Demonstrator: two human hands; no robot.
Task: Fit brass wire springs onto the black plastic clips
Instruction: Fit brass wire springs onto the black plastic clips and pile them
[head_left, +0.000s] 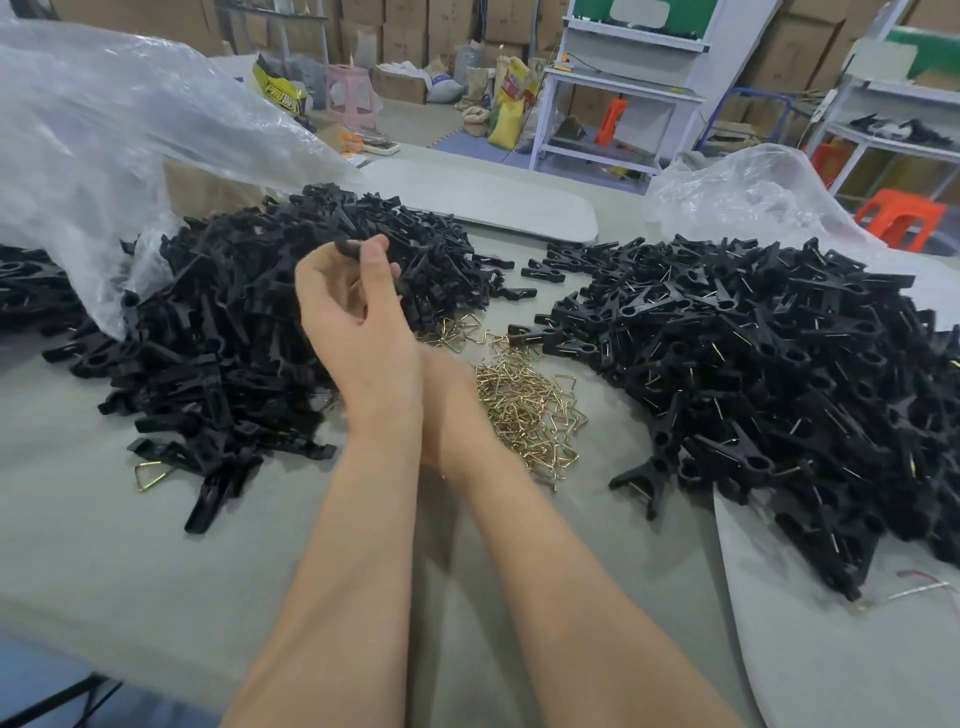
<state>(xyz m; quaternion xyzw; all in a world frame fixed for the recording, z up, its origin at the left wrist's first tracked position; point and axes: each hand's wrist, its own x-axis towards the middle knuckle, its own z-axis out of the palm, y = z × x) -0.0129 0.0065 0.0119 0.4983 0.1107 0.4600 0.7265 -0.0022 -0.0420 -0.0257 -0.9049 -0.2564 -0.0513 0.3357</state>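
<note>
The person's left hand (358, 306) is lifted above the grey table (104, 545), thumb and fingers curled and pinching one small black clip (347, 247) at its upper end, just in front of the big heap of bare clips (244, 332) on the left. That heap spills out from under a clear plastic bag (104, 135). The right forearm crosses in underneath, and the right hand (445, 382) is mostly hidden behind the left wrist, so I cannot tell whether it is open or holding anything; it lies right at the edge of the loose pile of brass wire springs (524, 405) in the middle of the table. To the right, well apart from the first heap, is a second heap of clips (779, 374), many with thin wire showing on them, part of it lying on a pale sheet (810, 670). One stray spring (151, 475) lies at the near edge of the left heap. Behind the piles a flat white board (493, 202) lies on the table, with another crumpled clear bag (753, 192) at the far right.
</note>
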